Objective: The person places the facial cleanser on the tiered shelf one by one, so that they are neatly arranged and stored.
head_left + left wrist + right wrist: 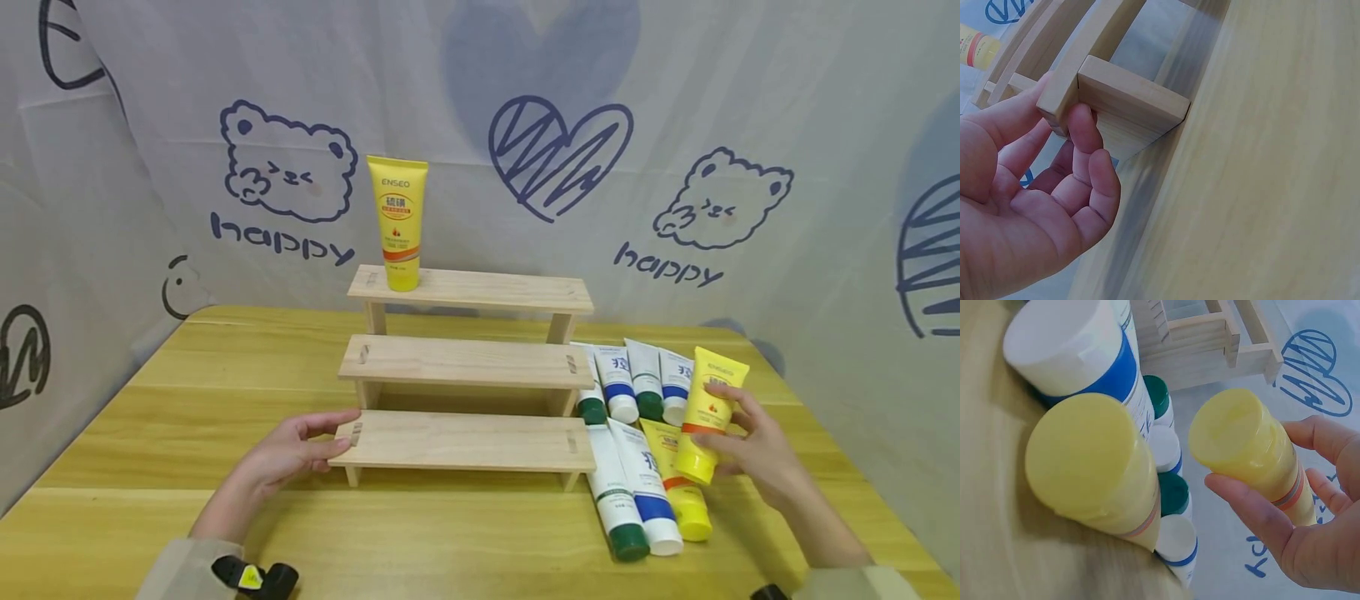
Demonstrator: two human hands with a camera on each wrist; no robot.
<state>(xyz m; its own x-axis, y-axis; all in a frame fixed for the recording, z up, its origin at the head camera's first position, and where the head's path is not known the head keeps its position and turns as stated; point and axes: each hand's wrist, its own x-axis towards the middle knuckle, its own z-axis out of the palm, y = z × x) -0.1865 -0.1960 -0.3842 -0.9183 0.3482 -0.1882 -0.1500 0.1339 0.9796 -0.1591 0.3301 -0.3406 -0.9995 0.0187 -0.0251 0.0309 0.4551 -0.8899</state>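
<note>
A three-tier wooden stand (pixel 465 440) sits mid-table. My left hand (pixel 296 450) pinches the left end of its lowest shelf; in the left wrist view, thumb and fingers hold the shelf's corner (pixel 1063 94). My right hand (pixel 757 446) grips a yellow tube (pixel 708 412) by its sides, cap downward, over the other tubes. Another yellow tube (pixel 682 492) lies beneath it, beside a blue-banded white tube (pixel 648 492) and a green-capped white tube (pixel 617 492). On the top shelf's left end a third yellow tube (pixel 399 225) stands upright on its cap.
Behind the front row lie several white tubes (pixel 618 379) with blue bands or green caps, close against the stand's right side. The wooden table (pixel 225 375) ends at a pale cloth backdrop (pixel 427 92) printed with bears and hearts.
</note>
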